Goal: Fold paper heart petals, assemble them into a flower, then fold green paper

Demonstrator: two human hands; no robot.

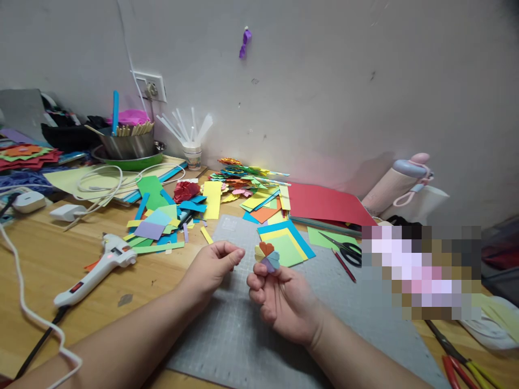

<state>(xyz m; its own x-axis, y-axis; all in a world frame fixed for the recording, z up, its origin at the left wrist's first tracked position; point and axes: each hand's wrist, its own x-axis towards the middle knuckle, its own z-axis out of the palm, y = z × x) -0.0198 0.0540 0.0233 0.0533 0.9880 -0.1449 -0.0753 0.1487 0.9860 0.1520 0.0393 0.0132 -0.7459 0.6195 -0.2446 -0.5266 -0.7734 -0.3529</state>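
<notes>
My right hand (279,300) is closed around the base of a small paper flower (267,255) made of folded heart-shaped petals in orange, yellow, blue and purple, and holds it upright above the grey cutting mat (251,329). My left hand (214,265) hovers just left of the flower with its fingers curled in a loose pinch; whether anything is in them I cannot make out.
A white hot glue gun (97,267) lies on the wooden table at the left with its cord. Coloured paper scraps (170,216), stacked squares (286,243), a red sheet (324,202), black-handled scissors (348,251), a red pencil and a metal bowl (125,143) lie beyond the mat.
</notes>
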